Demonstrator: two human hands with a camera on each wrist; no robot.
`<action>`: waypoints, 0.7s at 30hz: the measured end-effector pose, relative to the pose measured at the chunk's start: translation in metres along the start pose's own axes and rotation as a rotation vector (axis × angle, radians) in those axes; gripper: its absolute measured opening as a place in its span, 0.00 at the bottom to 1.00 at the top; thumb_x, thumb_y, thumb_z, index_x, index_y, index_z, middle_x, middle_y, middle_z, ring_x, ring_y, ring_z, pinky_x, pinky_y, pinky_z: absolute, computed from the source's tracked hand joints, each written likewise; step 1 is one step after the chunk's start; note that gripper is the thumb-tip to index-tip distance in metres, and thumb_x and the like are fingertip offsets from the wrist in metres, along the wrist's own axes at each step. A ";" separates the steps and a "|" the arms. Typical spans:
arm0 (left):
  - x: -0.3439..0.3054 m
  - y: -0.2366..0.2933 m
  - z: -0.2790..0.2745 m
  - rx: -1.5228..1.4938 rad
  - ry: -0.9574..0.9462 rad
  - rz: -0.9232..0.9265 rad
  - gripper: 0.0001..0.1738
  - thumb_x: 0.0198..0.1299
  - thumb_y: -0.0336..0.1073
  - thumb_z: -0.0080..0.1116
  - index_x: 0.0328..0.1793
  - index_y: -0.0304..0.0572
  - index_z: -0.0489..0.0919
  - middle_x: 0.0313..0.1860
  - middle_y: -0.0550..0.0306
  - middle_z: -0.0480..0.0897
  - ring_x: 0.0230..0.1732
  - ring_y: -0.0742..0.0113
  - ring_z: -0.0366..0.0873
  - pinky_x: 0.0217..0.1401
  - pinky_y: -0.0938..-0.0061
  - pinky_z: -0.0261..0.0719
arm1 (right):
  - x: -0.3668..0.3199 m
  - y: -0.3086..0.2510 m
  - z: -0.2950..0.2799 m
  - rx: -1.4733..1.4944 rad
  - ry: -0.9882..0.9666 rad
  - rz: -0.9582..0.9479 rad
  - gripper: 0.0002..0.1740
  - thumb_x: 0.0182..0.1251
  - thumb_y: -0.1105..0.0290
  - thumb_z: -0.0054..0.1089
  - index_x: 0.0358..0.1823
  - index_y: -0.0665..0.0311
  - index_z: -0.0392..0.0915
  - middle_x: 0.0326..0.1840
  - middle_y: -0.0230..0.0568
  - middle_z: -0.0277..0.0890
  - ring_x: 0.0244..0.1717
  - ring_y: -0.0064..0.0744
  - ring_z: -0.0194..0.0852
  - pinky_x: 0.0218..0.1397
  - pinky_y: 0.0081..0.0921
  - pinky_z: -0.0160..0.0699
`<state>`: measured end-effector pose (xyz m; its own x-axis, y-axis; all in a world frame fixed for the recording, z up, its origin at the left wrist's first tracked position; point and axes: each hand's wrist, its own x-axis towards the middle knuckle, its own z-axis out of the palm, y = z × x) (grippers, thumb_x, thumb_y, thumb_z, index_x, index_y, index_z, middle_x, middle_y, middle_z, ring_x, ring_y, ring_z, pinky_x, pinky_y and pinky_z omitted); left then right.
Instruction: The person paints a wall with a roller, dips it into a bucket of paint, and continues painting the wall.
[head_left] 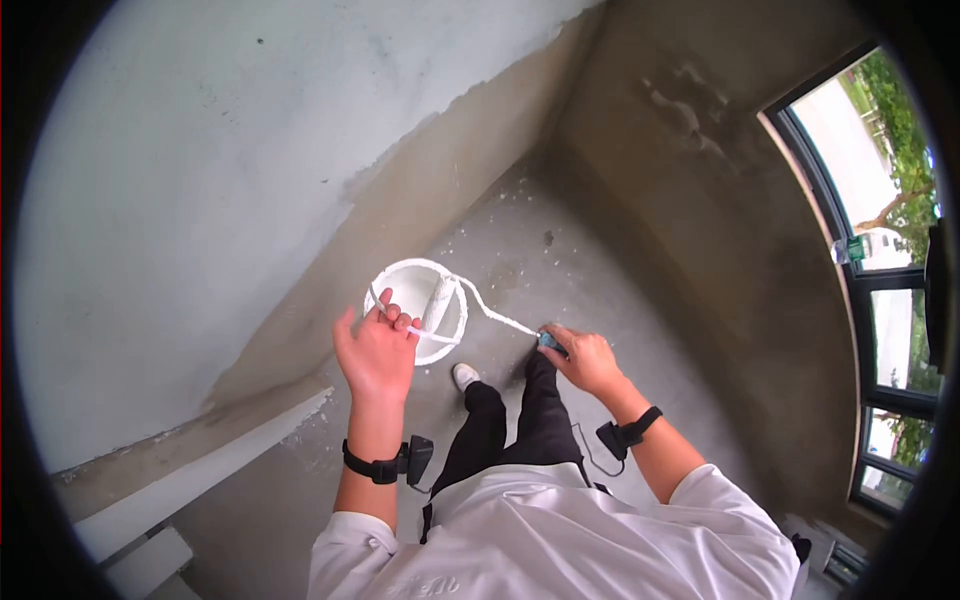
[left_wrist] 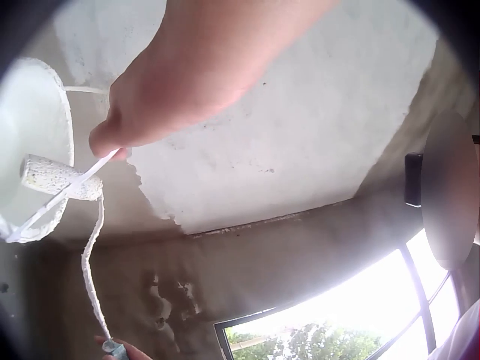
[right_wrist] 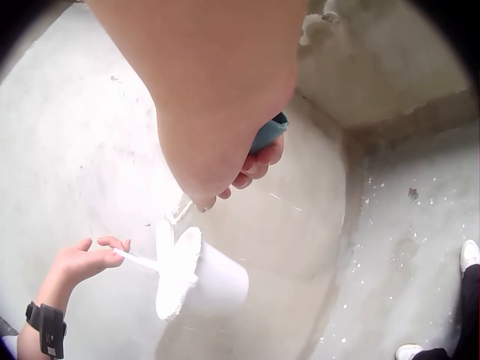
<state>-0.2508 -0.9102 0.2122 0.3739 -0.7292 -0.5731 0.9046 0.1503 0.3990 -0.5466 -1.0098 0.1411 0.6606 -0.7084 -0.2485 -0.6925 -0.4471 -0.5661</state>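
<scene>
My left hand (head_left: 378,350) holds a white paint bucket (head_left: 412,264) by its thin wire bail (head_left: 436,337), with the fingers hooked round it. A paint roller (head_left: 438,305), thick with white paint, lies at the bucket's mouth, its sleeve inside the rim. From it a paint-coated bent rod (head_left: 495,316) runs to a blue-green handle (head_left: 549,341), gripped by my right hand (head_left: 588,360). In the left wrist view the roller sleeve (left_wrist: 56,176) crosses behind the bail. The bucket's outer wall (right_wrist: 225,281) appears tilted in the right wrist view. My right palm hides part of the handle.
On the left rises a wall (head_left: 230,150), partly coated white above a bare grey-brown band. A ledge (head_left: 190,450) runs along its foot. Paint specks dot the concrete floor (head_left: 500,240). Framed windows (head_left: 890,240) line the right side. My shoe (head_left: 465,376) is close to the bucket.
</scene>
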 end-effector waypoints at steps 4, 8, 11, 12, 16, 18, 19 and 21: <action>0.019 -0.016 -0.011 0.080 0.080 -0.010 0.30 0.65 0.58 0.43 0.55 0.36 0.72 0.35 0.61 0.69 0.36 0.68 0.66 0.59 0.65 0.64 | 0.011 0.034 0.040 0.138 0.082 0.047 0.17 0.68 0.56 0.63 0.51 0.58 0.78 0.32 0.48 0.83 0.35 0.55 0.82 0.39 0.45 0.80; 0.034 -0.014 -0.013 0.113 0.066 0.013 0.32 0.65 0.59 0.43 0.56 0.34 0.71 0.35 0.60 0.69 0.38 0.68 0.66 0.60 0.65 0.63 | 0.029 0.044 0.066 0.322 0.065 0.134 0.17 0.67 0.61 0.63 0.51 0.63 0.77 0.36 0.55 0.81 0.40 0.60 0.80 0.43 0.44 0.78; 0.044 -0.045 -0.023 0.138 0.095 0.062 0.33 0.65 0.60 0.43 0.56 0.33 0.71 0.35 0.60 0.69 0.38 0.68 0.66 0.61 0.65 0.62 | 0.025 0.074 0.085 0.375 0.149 0.088 0.18 0.70 0.59 0.61 0.51 0.64 0.76 0.31 0.55 0.81 0.35 0.59 0.81 0.38 0.46 0.77; 0.049 -0.037 -0.024 0.128 0.081 0.061 0.34 0.64 0.60 0.44 0.56 0.33 0.71 0.35 0.60 0.69 0.38 0.68 0.66 0.61 0.64 0.62 | 0.032 0.061 0.092 0.429 0.171 0.105 0.18 0.70 0.59 0.61 0.51 0.66 0.76 0.32 0.55 0.81 0.34 0.59 0.81 0.38 0.44 0.77; 0.070 0.000 -0.036 0.076 0.130 0.093 0.30 0.63 0.59 0.49 0.52 0.35 0.73 0.34 0.60 0.69 0.35 0.68 0.64 0.61 0.65 0.62 | 0.076 0.013 0.112 0.647 0.190 0.138 0.18 0.71 0.59 0.61 0.50 0.68 0.76 0.33 0.56 0.80 0.32 0.54 0.80 0.38 0.40 0.77; 0.072 -0.082 -0.064 0.076 0.134 0.117 0.32 0.63 0.60 0.49 0.52 0.34 0.73 0.34 0.60 0.69 0.35 0.68 0.65 0.62 0.65 0.61 | 0.057 0.080 0.129 0.867 0.162 0.197 0.17 0.74 0.59 0.58 0.46 0.68 0.75 0.27 0.41 0.75 0.26 0.33 0.73 0.34 0.30 0.73; 0.075 -0.082 -0.076 0.073 0.166 0.133 0.34 0.63 0.61 0.48 0.53 0.32 0.74 0.33 0.60 0.68 0.35 0.68 0.65 0.63 0.65 0.61 | 0.069 0.080 0.135 0.876 0.155 0.190 0.17 0.74 0.59 0.58 0.46 0.68 0.75 0.27 0.41 0.75 0.26 0.33 0.73 0.34 0.30 0.73; 0.085 -0.076 -0.097 0.064 0.219 0.151 0.34 0.63 0.61 0.49 0.52 0.32 0.74 0.33 0.60 0.68 0.35 0.68 0.65 0.63 0.65 0.61 | 0.106 0.074 0.136 1.270 -0.042 0.248 0.16 0.77 0.57 0.55 0.42 0.65 0.74 0.25 0.31 0.69 0.22 0.22 0.66 0.27 0.24 0.67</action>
<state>-0.2681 -0.9187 0.0631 0.5453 -0.5392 -0.6418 0.8229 0.1986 0.5323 -0.4886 -1.0436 -0.0340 0.5796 -0.6693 -0.4649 -0.0538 0.5378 -0.8413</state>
